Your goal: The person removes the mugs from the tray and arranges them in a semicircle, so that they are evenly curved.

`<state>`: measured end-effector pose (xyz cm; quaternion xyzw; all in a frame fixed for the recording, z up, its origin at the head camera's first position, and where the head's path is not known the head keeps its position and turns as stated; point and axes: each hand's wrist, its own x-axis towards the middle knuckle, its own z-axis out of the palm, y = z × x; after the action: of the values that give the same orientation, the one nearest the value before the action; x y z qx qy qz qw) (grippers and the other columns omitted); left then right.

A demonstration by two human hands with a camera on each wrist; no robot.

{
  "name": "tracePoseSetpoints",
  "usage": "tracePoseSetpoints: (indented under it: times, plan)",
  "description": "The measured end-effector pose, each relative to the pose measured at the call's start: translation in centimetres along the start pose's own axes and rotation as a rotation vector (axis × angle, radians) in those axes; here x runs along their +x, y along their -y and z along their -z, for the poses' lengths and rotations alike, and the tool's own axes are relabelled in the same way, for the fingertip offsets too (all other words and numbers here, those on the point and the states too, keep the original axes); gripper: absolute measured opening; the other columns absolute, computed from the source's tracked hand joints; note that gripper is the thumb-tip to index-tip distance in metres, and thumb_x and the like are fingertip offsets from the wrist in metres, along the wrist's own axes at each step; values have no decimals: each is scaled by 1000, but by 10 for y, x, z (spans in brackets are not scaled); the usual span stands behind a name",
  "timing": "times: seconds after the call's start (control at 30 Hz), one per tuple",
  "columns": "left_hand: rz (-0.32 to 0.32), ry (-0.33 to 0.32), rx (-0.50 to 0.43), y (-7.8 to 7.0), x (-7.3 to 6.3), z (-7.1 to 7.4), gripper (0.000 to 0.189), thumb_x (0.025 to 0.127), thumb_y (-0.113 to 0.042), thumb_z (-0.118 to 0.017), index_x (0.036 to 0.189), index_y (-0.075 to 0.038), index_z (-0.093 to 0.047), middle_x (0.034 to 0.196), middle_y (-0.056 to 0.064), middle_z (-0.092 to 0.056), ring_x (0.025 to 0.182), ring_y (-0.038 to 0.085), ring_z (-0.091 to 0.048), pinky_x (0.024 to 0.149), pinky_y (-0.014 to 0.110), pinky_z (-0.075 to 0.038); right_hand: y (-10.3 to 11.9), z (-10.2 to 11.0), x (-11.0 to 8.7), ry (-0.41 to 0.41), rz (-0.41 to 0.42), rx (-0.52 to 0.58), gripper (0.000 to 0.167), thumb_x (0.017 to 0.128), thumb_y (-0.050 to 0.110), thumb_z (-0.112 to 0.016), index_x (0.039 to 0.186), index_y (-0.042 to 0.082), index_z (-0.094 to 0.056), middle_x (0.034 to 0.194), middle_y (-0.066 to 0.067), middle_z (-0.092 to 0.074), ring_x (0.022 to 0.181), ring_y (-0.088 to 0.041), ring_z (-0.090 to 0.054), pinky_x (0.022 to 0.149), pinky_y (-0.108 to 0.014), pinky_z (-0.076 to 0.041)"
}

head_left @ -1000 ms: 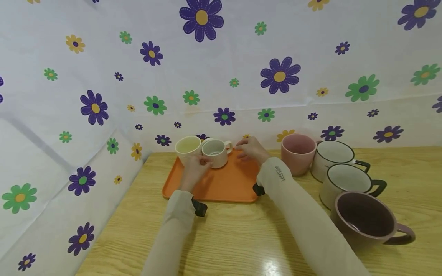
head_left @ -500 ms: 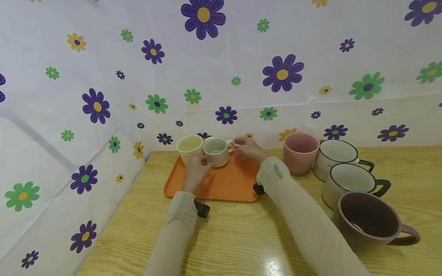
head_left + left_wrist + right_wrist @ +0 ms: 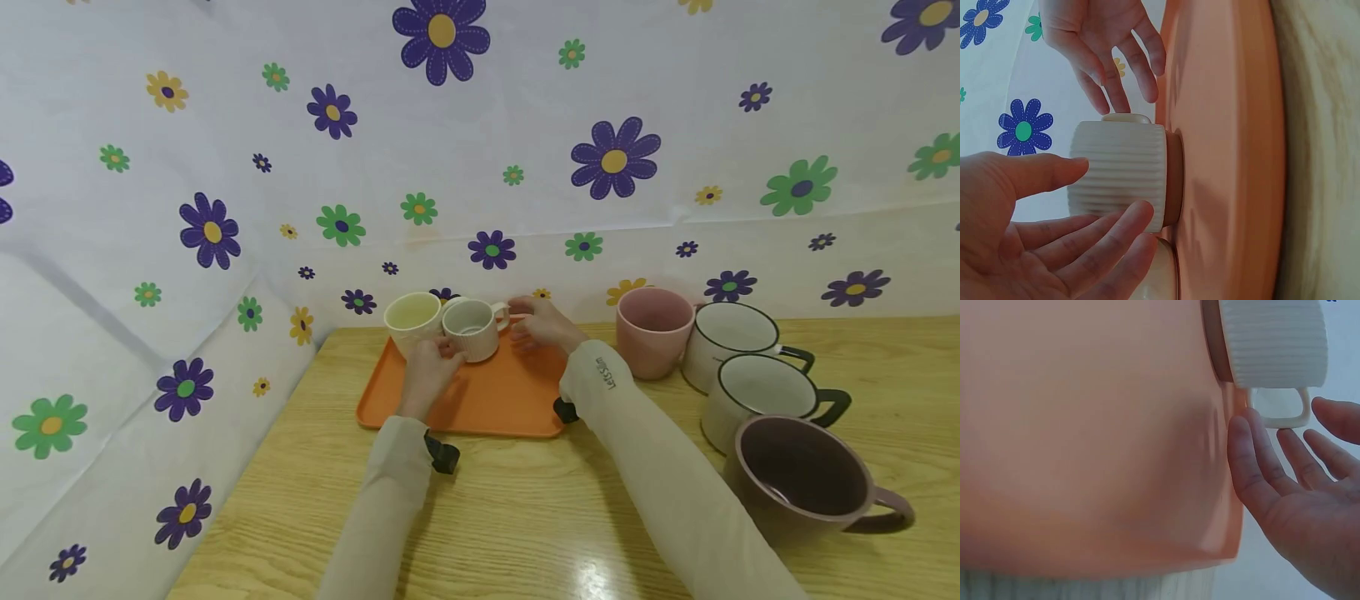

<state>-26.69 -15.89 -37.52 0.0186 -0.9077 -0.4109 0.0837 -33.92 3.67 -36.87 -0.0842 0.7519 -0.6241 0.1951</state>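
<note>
A small white ribbed mug (image 3: 480, 342) stands upright toward the back of an orange tray (image 3: 517, 400), its handle turned to the right. My left hand (image 3: 426, 375) is at the mug's left front; in the left wrist view the thumb and loosely extended fingers lie along either side of its ribbed wall (image 3: 1122, 150). On the other side, my right hand (image 3: 546, 325) has its fingers spread loosely, tips close by the handle (image 3: 1300, 415) in the right wrist view. A pale yellow cup (image 3: 412, 317) sits left of the mug, partly hidden by my left hand.
Right of the tray, a pink mug (image 3: 651, 333), two white mugs with dark rims, the farther (image 3: 701, 358) and nearer (image 3: 723, 417), and a dark mauve mug (image 3: 780, 508) form a line on the wooden table (image 3: 510, 517). A flowered cloth (image 3: 300, 167) hangs behind and at left.
My right hand has come slightly closer to the ribbed mug's handle. The left hand stays by the mug, and the view has shifted a little.
</note>
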Motion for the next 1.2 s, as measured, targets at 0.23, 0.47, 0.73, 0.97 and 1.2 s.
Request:
tracePoseSetpoints:
  times: [0.23,0.47,0.73,0.97,1.2]
  plan:
    - [0,25,-42,0,1,-6,36,93,-7,-72,124,11,-66,116,26,-70,92,35,-73,80,40,-59,-4,5,2,1,8,-65,63,96,-8,-47,157,-1,-31,160,-22,-33,111,-40,-58,97,-48,-52]
    - [-56,5,-22,2,4,-7,31,91,-5,-73,117,11,-68,112,25,-71,82,36,-71,79,43,-58,-6,6,0,-81,24,-80,47,97,-6,-47,144,-3,-51,140,-22,-51,102,-36,-57,97,-47,-51]
    - [-35,60,-84,1,6,-12,51,89,-1,-71,136,13,-55,126,29,-64,69,34,-71,57,28,-56,-11,6,-12,-181,79,-164,21,96,-6,-56,112,-11,-69,104,-19,-67,82,-27,-63,82,-34,-57]
    - [-40,33,-35,-2,6,-14,51,87,-2,-70,134,15,-55,113,27,-68,62,29,-69,54,26,-54,-5,3,-22,58,141,-250,17,92,-8,-61,104,-17,-70,84,-18,-72,70,-25,-71,71,-36,-60]
    - [4,-6,-58,-6,1,-17,32,91,-6,-70,117,12,-66,108,26,-71,93,37,-71,80,44,-58,31,18,-33,6,88,-390,20,94,0,-62,108,-11,-71,92,-20,-73,68,-22,-69,77,-40,-60]
